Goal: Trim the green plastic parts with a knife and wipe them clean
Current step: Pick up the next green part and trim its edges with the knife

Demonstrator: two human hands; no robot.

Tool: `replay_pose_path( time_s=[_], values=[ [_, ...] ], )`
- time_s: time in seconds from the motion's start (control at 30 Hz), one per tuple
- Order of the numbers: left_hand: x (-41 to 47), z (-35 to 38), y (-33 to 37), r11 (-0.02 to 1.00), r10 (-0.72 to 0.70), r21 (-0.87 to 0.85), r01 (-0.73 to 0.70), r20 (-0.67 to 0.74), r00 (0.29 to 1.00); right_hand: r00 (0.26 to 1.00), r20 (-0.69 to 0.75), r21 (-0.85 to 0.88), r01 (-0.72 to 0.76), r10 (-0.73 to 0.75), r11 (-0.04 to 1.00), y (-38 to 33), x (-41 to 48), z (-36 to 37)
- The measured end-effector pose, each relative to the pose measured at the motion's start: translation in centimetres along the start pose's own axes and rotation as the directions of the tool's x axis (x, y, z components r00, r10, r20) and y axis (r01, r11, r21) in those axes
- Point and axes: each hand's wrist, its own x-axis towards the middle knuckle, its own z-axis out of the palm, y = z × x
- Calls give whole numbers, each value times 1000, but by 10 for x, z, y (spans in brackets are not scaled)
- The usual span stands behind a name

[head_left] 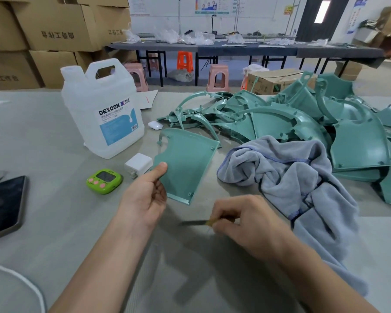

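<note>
Two hands: left hand (145,199) pinches away-pointing green part (187,163), right hand (246,224) grips left-pointing knife (196,222).

You have one view, from the wide-angle camera on your head, facing forward and tilted down at the tabletop (43,136). It sits close: your forearms enter from the bottom edge, and your left hand (145,199), gripping a green part (185,163), and your right hand (246,224), holding a knife (194,222), fill the lower centre. The upper third of the frame takes in the room beyond, with cardboard boxes (54,30) upper left and a long far table (235,49) across the top.
</note>
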Motion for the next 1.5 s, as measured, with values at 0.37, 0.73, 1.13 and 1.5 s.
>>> replay_pose_path(
  time_s=[0.37, 0.73, 1.13, 1.5],
  values=[
    [-3, 4, -6, 998, -4, 62, 3, 15, 1000, 936, -274, 251, -154, 223, 956, 3, 7, 2],
    [-1, 2, -6, 995, 6, 99, -7, 12, 1000, 925, -316, 226, -142, 211, 964, 3, 7, 1],
    [0, -4, -2, 976, 26, 218, -30, 23, 999, 799, -479, 232, -285, 364, 930, 11, 11, -8],
    [1, -7, 0, 971, 29, 236, -41, 54, 998, 893, -392, 110, -192, 220, 975, -5, 3, -2]
  ],
)
